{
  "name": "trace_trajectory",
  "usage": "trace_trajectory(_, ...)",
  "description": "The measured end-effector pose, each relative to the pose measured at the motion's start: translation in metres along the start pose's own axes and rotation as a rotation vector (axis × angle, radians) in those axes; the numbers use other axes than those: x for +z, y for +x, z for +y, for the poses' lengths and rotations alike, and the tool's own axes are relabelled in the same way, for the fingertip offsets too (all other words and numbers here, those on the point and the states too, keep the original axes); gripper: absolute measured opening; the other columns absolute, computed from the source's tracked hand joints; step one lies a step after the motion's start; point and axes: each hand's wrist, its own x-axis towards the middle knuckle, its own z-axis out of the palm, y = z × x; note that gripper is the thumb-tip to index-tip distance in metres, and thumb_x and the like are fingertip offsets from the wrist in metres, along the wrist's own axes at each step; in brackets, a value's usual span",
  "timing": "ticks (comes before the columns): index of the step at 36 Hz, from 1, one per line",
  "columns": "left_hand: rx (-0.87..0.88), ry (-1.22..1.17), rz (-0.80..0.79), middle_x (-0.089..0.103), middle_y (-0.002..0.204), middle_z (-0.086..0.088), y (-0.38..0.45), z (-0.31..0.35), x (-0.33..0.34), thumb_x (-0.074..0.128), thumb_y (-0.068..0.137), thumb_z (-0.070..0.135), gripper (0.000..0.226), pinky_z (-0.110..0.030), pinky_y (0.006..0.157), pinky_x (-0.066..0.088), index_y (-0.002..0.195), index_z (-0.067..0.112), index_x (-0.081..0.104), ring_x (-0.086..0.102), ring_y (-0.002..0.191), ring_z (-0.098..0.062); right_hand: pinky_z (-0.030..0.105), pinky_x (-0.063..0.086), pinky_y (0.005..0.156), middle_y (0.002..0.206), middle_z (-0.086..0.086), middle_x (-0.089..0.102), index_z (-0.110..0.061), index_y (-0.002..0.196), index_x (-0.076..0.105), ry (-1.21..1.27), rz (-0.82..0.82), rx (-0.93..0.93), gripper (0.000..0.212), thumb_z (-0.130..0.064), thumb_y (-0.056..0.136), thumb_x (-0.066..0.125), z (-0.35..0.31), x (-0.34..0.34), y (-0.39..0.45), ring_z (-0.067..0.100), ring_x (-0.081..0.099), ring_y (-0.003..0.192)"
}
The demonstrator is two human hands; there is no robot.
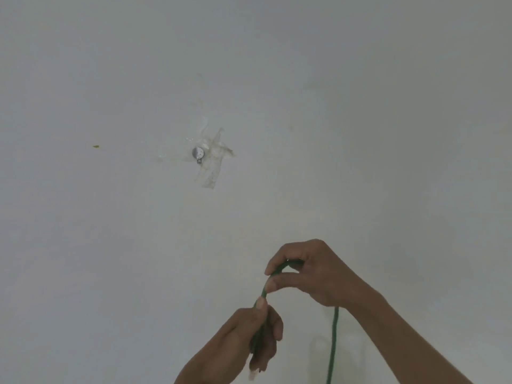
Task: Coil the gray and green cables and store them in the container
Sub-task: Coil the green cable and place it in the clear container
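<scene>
A green cable [333, 345] runs up from the bottom edge, passes behind my right hand [313, 275], arches between its fingers and drops into my left hand [249, 336]. My right hand pinches the cable's bend between thumb and fingers. My left hand is closed around the cable's lower stretch, thumb pressed on it. Both hands are held up in front of a plain white wall. No gray cable and no container are in view.
The white wall [110, 245] fills the view. A small round metal piece [198, 153] is stuck to it under yellowed strips of clear tape. A tiny dark speck [96, 146] marks the wall at left.
</scene>
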Motion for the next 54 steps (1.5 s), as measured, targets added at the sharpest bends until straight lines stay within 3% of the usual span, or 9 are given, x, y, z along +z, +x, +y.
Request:
trace_trajectory(5,0.121,-0.198,-0.113,0.059,0.06,-0.005,0.001,0.013,0.01,0.051,0.094,0.047,0.033,-0.034,0.06,0.038,0.077,0.02,0.06,0.048,0.051,-0.019,0.017,0.05,0.068,0.074,-0.005,0.074,0.002,0.089,0.076,0.328,0.035,0.084,0.014,-0.008,0.079,0.078,0.02,0.014,-0.001,0.005,0.066,0.07)
trace_trajectory(10,0.252,-0.288,-0.173,0.063,0.073,-0.009,0.001,0.022,0.014,0.05,0.104,0.026,0.023,-0.039,0.067,0.041,0.091,0.011,0.061,0.054,0.061,-0.021,0.044,0.037,0.068,0.078,0.018,0.064,-0.008,0.087,0.075,0.592,0.055,0.129,0.026,-0.033,0.083,0.071,0.037,0.045,-0.022,0.031,0.05,0.074)
trace_trajectory(15,0.278,-0.164,-0.1,0.061,0.073,-0.012,0.004,0.024,0.013,0.055,0.102,0.023,0.025,-0.05,0.074,0.037,0.092,0.001,0.063,0.053,0.062,-0.022,0.043,0.03,0.062,0.048,0.001,0.058,-0.02,0.068,0.071,0.702,0.075,0.143,0.02,-0.037,0.075,0.064,0.046,0.062,-0.038,0.031,0.043,0.064)
trace_trajectory(20,0.231,-0.144,-0.085,0.062,0.071,-0.012,0.005,0.023,0.028,0.06,0.099,0.024,0.026,-0.033,0.063,0.043,0.09,0.0,0.063,0.055,0.057,-0.021,0.037,0.05,0.067,0.07,0.003,0.071,-0.015,0.078,0.075,0.6,0.281,0.192,0.017,-0.03,0.074,0.067,0.055,0.063,-0.046,0.024,0.062,0.071)
trace_trajectory(31,0.054,-0.368,-0.062,0.068,0.072,-0.011,0.001,0.012,0.054,0.06,0.095,0.028,0.019,-0.025,0.05,0.045,0.085,0.015,0.069,0.06,0.056,-0.019,0.012,0.048,0.064,0.077,-0.013,0.072,-0.022,0.086,0.075,0.174,0.584,0.076,0.008,-0.02,0.088,0.068,0.059,0.036,-0.031,0.006,0.062,0.067)
trace_trajectory(40,0.202,-0.427,0.036,0.07,0.083,-0.02,0.013,0.02,0.036,0.063,0.09,0.014,0.015,-0.03,0.065,0.055,0.093,0.004,0.073,0.065,0.064,-0.021,0.026,0.037,0.054,0.05,0.008,0.049,-0.007,0.062,0.071,0.462,0.323,0.299,0.016,-0.022,0.067,0.068,0.06,0.074,-0.063,0.018,0.046,0.052)
trace_trajectory(43,0.216,-0.448,0.071,0.071,0.091,-0.022,0.017,0.016,0.028,0.058,0.092,0.007,0.016,-0.031,0.072,0.056,0.099,0.0,0.07,0.068,0.071,-0.022,0.02,0.028,0.045,0.049,-0.002,0.046,-0.028,0.05,0.064,0.457,0.216,0.346,0.046,-0.037,0.095,0.059,0.059,0.085,-0.076,0.01,0.037,0.042)
trace_trajectory(50,0.263,-0.391,0.152,0.072,0.114,-0.024,0.028,0.008,0.023,0.06,0.087,0.002,0.029,-0.038,0.094,0.056,0.114,-0.005,0.065,0.07,0.109,-0.037,0.021,0.029,0.043,0.054,-0.008,0.05,-0.031,0.092,0.074,0.476,0.244,0.338,0.032,-0.019,0.103,0.047,0.052,0.08,-0.077,0.009,0.037,0.045)
trace_trajectory(54,0.277,-0.249,0.16,0.071,0.125,-0.011,0.03,0.008,0.021,0.064,0.087,-0.001,0.039,-0.04,0.101,0.052,0.125,0.004,0.064,0.064,0.122,-0.027,0.019,0.03,0.044,0.057,-0.006,0.055,-0.03,0.091,0.074,0.388,0.247,0.292,0.034,-0.013,0.102,0.047,0.053,0.074,-0.075,0.011,0.035,0.047)
